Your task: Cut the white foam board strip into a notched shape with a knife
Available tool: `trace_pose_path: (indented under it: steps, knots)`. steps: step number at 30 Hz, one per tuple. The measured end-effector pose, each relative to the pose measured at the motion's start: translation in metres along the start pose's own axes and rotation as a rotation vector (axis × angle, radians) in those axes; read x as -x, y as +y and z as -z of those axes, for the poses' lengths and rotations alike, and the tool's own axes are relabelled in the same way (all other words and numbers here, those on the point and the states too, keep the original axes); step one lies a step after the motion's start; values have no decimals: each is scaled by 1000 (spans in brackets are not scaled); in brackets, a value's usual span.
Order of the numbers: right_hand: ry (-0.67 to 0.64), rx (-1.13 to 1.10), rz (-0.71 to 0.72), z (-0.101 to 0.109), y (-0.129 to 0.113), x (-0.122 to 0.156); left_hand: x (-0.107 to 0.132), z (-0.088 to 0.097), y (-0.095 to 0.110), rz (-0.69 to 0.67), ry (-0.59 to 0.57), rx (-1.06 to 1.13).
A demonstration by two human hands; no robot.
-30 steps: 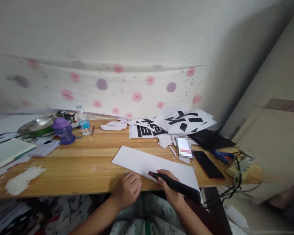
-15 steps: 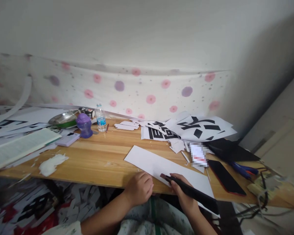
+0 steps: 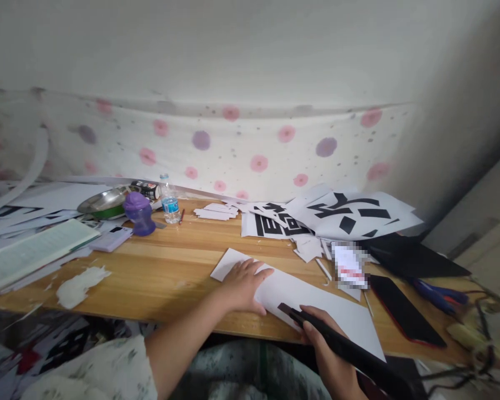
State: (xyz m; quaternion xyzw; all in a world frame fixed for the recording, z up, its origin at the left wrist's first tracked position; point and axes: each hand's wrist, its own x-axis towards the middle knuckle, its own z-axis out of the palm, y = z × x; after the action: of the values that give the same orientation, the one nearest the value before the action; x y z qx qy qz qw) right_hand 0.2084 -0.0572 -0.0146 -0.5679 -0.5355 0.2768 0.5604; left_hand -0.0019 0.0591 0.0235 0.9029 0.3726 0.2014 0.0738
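Note:
My left hand (image 3: 242, 286) lies with fingers spread on the left part of a long white board (image 3: 341, 303). In my right hand (image 3: 325, 353), closed round its handle, is a black cutter (image 3: 354, 347) with a flat blade at the tip. That blade points left, over the near edge of the board and to the right of my left hand; whether it touches the board I cannot tell. The board lies slanted along the front of the wooden table (image 3: 166, 278).
Sheets with black shapes (image 3: 350, 214), paper scraps (image 3: 308, 247), a dark phone-like slab (image 3: 406, 308) and blue-handled pliers (image 3: 435, 294) lie to the right. Leftward are a purple cup (image 3: 139, 214), a water bottle (image 3: 170, 203), a metal pan (image 3: 104, 203) and an open book (image 3: 33, 253).
My left hand has gone from a loose fist at the table's front edge to lying spread on the board. My right hand and the cutter have shifted slightly right and down in view.

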Motion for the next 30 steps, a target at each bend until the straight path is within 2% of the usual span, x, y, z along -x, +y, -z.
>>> trace_pose_path:
  steps: [1, 2, 4, 7, 10, 14, 18, 23, 26, 30]
  knots:
    - [-10, 17, 19, 2, 0, 2, -9, 3, -4, -15, -88, -4]
    - [-21, 41, 44, 5, 0, 5, -17, 7, -7, -26, -248, -43]
    - [-47, 123, 98, 10, -1, 12, -32, 12, -9, -32, -458, -95]
    - [-50, 240, 199, 15, -7, 22, -44, 17, -8, -80, -580, -137]
    - [-59, 191, 279, 13, -16, 24, -44, 19, -6, -137, -504, -140]
    - [-101, 83, 263, 11, -29, 21, -38, 25, -3, -155, -425, -154]
    - [-162, 48, 242, 19, -40, 19, -30, 45, -2, -83, -328, -146]
    - [-254, -96, 311, 20, -45, 12, -11, 74, -3, -10, -259, -139]
    - [-270, -178, 306, 11, -47, 7, 4, 80, 3, 58, -121, -151]
    - [-263, -218, 220, -2, -47, 7, 20, 81, 18, 73, 69, -171]
